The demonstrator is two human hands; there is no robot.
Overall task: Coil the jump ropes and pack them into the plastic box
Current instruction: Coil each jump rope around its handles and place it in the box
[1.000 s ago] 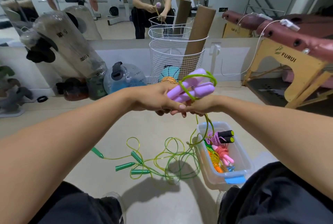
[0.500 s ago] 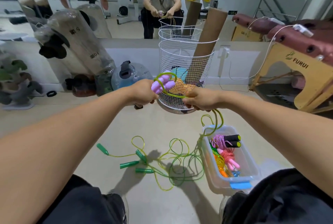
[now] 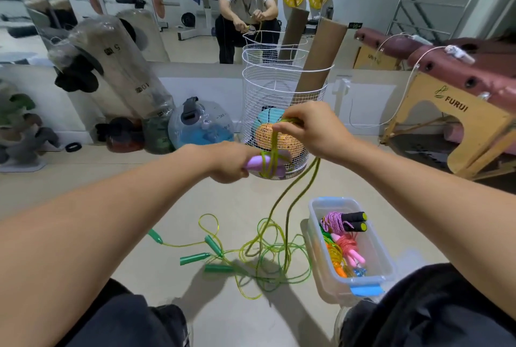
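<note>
My left hand (image 3: 231,163) still clenches the lilac handles (image 3: 264,165) while my right-hand fingers (image 3: 293,123), now lifted above them, pinch the green rope (image 3: 275,139), laying new turns; most rope remains on the floor beside the plastic box (image 3: 360,257).

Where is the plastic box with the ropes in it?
In the head view the plastic box sits on the floor at lower right, by the person's right knee, just right of the loose green ropes.
</note>
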